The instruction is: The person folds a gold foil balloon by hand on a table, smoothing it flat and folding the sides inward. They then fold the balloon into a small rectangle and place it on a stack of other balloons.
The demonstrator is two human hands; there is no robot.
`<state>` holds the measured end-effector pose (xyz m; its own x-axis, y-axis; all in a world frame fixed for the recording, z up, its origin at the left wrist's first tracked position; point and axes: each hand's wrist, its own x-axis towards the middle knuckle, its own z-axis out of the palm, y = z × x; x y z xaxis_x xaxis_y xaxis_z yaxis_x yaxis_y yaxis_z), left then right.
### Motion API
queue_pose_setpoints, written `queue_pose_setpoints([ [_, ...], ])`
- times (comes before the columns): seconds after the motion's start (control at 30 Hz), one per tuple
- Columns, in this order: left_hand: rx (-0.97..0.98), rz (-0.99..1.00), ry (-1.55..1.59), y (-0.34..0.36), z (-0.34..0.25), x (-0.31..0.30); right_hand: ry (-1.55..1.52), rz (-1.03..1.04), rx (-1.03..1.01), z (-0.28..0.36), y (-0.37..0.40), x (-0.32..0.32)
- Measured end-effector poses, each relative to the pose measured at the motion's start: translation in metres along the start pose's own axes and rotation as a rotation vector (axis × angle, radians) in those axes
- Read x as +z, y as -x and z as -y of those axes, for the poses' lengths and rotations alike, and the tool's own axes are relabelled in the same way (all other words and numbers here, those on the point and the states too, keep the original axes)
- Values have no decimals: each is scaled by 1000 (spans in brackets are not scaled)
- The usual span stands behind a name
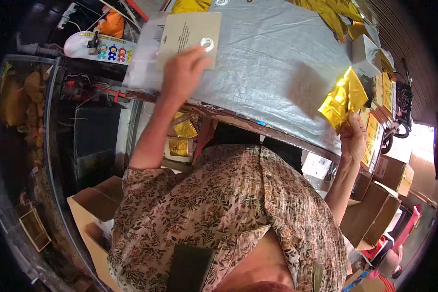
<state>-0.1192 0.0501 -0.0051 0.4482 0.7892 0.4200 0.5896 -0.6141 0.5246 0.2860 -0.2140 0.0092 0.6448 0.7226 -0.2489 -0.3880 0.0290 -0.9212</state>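
My left hand (182,73), a little blurred, reaches over a beige printed card (187,31) on the table's left part. Its bent fingers are closed at the edge of a small white coil (207,45), which overlaps the card. Off to the right, my right hand (354,131) pinches the lower corner of a shiny gold foil packet (344,100). That packet is creased, tilted and raised over the table's right edge. Whether anything is inside it cannot be seen.
A silver sheet covers the table (267,63). More gold foil (326,17) lies at the far right, near a white box (366,54). Another white coil (221,2) is at the top edge. Cardboard boxes (374,214) stand low right; a skateboard deck (100,46) is at left.
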Motion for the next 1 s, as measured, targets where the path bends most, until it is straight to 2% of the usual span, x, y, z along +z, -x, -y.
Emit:
queue_pose_setpoints([
  [0.07,-48,-23,-70,-6,30,-10,-41,48,5,1,-5,-23],
  [0.1,-82,-88,-200,-10,41,-18,-87,106,6,0,-9,-27],
  [0.13,-114,-155,-332,-17,52,-26,-60,29,3,3,-4,-14],
  [0.2,-167,-173,-395,-20,63,-33,-47,63,-6,4,0,-9],
  [0.27,-330,-25,-467,-25,57,-34,-44,62,-21,3,0,-3],
  [0.4,-358,1,-454,-24,71,-24,-17,-31,-19,1,3,12],
  [0.47,-353,-13,-405,-24,73,-21,-14,45,-10,-3,0,2],
  [0.6,-344,-9,-395,-27,61,-17,13,47,-2,-6,-2,3],
  [0.67,-295,-4,-371,-28,55,-13,-22,135,38,-5,-6,-5],
  [0.8,-263,7,-315,-29,44,2,-2,127,82,-5,-5,5],
  [0.87,-114,-24,-289,-26,34,19,52,138,140,-7,-10,1],
  [0.9,-108,-13,-275,-25,26,26,84,41,126,-5,-2,20],
  [1.0,-14,-14,-228,-22,-5,46,118,195,195,-3,-12,4],
])
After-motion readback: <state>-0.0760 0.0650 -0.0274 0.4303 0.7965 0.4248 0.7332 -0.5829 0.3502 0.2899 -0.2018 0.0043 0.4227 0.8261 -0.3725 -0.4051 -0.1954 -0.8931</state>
